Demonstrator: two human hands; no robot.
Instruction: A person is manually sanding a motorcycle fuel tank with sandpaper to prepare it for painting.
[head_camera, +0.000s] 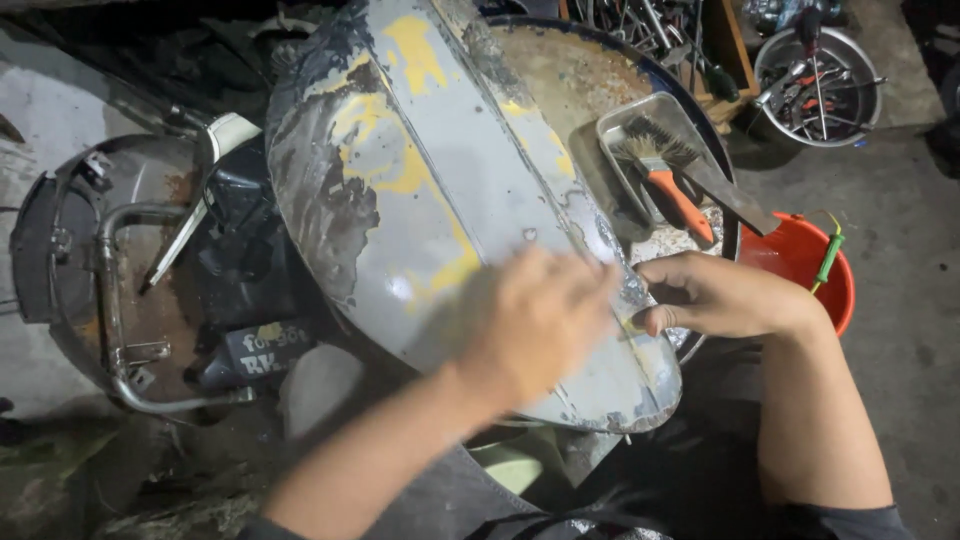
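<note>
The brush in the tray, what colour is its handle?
Orange. The brush lies in the grey tray, shown in the head view.

There are 2 hands (535, 320), 1 curved metal panel (430, 180) with peeling grey and yellow paint, 1 wire brush (665, 175) with an orange handle, 1 metal tray (640, 125), 1 red bucket (800, 260), and 1 round basin of tools (815, 70).

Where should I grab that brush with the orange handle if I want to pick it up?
Probably by the orange handle, coming from the lower right. The wire brush lies in a shallow grey tray with its bristles pointing up-left and the handle sticking out over the tray's edge, so the handle end is free and the bristles stay away from your fingers.
</note>
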